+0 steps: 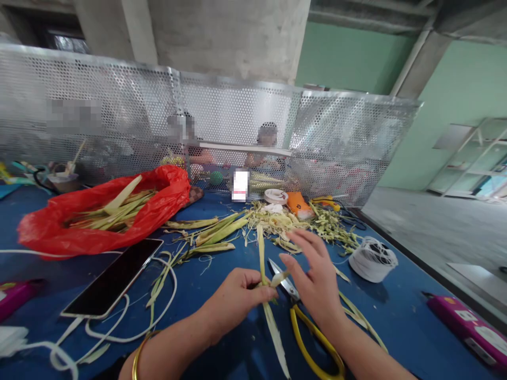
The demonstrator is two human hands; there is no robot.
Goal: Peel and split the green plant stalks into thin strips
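Note:
My left hand (245, 293) is closed, pinching a pale green, leaf-like strip that looks like corn husk (274, 335) between thumb and fingers. One end of the strip points up and away, another hangs down toward me, and a short folded piece sticks out to the right. Just right of it, my right hand (317, 274) has its fingers spread with nothing gripped in them. Whether its edge brushes the short folded piece, I cannot tell. Scissors with yellow handles (301, 327) lie on the blue table (222, 348), partly under my right hand and wrist.
A red plastic bag (99, 240) full of husks stands at left, beside a phone (114, 279) with white cable. Loose husks (217, 232) and trimmings lie ahead. At right are a white cord roll (373, 261) and a purple package (467, 327). Perforated metal panels (237, 111) close the back.

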